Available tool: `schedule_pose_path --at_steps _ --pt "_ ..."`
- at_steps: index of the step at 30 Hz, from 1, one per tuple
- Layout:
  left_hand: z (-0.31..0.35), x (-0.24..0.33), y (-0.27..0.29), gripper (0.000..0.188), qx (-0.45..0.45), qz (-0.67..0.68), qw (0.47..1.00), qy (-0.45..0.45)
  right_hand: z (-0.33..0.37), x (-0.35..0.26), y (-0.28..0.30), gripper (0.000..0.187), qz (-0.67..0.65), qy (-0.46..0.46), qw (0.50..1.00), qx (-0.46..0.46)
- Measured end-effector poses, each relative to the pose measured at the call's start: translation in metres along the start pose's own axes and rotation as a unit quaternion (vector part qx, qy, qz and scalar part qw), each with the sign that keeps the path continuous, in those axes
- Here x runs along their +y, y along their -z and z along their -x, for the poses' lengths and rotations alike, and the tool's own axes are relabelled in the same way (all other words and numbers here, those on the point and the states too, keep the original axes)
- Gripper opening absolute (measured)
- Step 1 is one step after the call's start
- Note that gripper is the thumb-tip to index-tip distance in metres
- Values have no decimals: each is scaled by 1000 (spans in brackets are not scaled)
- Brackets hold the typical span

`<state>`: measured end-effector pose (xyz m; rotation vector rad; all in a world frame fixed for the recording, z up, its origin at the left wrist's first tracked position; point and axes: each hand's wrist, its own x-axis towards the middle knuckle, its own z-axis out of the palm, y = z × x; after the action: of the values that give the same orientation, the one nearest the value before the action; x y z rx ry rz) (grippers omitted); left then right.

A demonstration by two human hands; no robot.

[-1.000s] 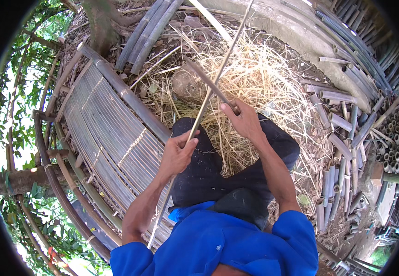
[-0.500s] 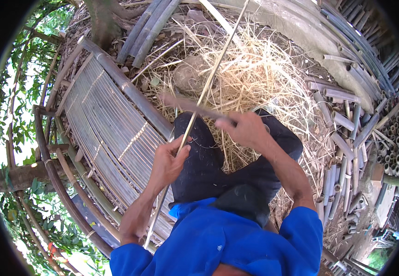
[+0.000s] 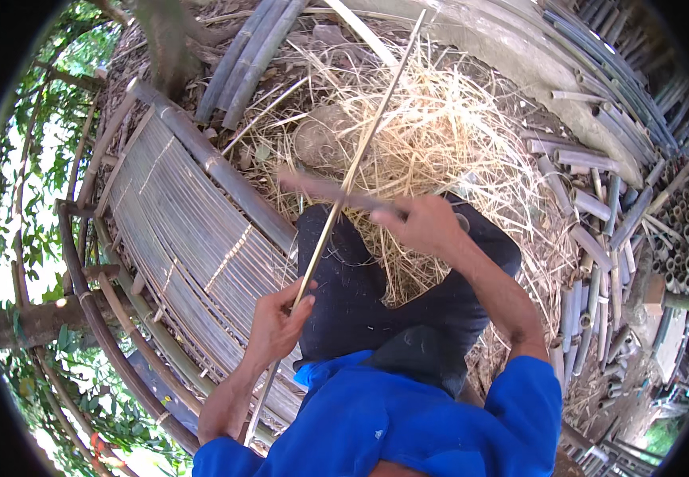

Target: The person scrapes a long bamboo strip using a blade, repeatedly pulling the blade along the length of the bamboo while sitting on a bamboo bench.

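Observation:
A long, thin bamboo strip slants across my lap, from the upper middle down past my left forearm. My left hand is closed round its lower part, beside my left thigh. In my right hand, above my right knee, is the handle of a knife. Its broad brownish blade points left and crosses the strip above my left knee; motion smears the blade a little. Whether the edge touches the strip I cannot tell.
A slatted bamboo bench stands on my left. Pale shavings cover the ground ahead, round a stone-like lump. Cut bamboo pieces are heaped on the right, with bamboo poles lying beyond the bench near a tree trunk.
My left hand has moved down and slightly left, drawing the bamboo strip with it. The right hand and knife are in nearly the same place.

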<state>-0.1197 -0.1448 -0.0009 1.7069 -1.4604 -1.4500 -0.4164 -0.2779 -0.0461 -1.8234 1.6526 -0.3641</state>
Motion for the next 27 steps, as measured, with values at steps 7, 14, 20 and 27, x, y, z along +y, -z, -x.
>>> schedule_pose_path --at_steps 7,14,20,27 --pt "51 -8 13 26 -3 21 998 53 -52 39 58 90 69 -93 993 -23" --pt "99 -42 16 27 -12 -18 1000 -14 -120 125 151 98 113 -169 960 191" --pt "39 -28 14 33 9 63 996 63 -71 74 67 89 21 -95 988 119" --pt "-42 31 -12 44 -31 120 992 20 36 -16 -42 60 -19 92 996 10"
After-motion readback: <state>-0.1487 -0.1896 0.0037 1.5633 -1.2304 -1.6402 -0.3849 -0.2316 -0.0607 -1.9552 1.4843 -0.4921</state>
